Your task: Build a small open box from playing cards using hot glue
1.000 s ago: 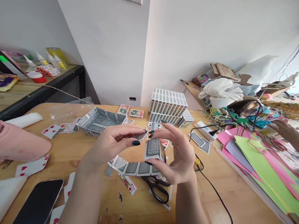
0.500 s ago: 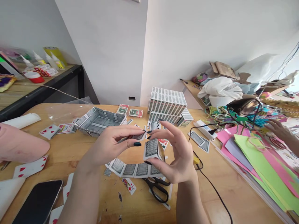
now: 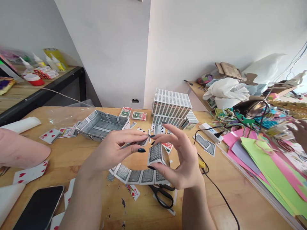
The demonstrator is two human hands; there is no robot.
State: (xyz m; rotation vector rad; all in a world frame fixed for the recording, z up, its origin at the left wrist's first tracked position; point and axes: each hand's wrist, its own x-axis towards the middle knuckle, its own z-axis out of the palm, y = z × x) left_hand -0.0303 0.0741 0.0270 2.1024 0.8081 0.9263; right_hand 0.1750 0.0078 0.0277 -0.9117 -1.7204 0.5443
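A curved band of playing cards [image 3: 134,176], patterned grey backs outward, loops beneath and between my hands. My left hand [image 3: 115,148] is closed on one part of the band, thumb below and fingers above. My right hand [image 3: 183,156] grips a folded card section [image 3: 155,152] between thumb and fingers. Fingertips of both hands nearly meet at the band's far side; whether its ends touch there cannot be made out. Black-handled scissors [image 3: 164,195] lie under the near edge of the band, their blades hidden. Beside them rests a cut red-suit card [image 3: 133,191].
An open box made of cards [image 3: 89,131] stands left of centre. Stacked card packs [image 3: 171,103] rise at the back. A phone [image 3: 39,207] and pink cylinder [image 3: 22,148] are at left. Right are a power strip [image 3: 211,132], coloured paper [image 3: 268,166] and another person's hand [image 3: 299,132].
The near part of the band has shifted slightly right and down, covering more of the scissors. My hands are nearly still. The other person's hand has moved right.
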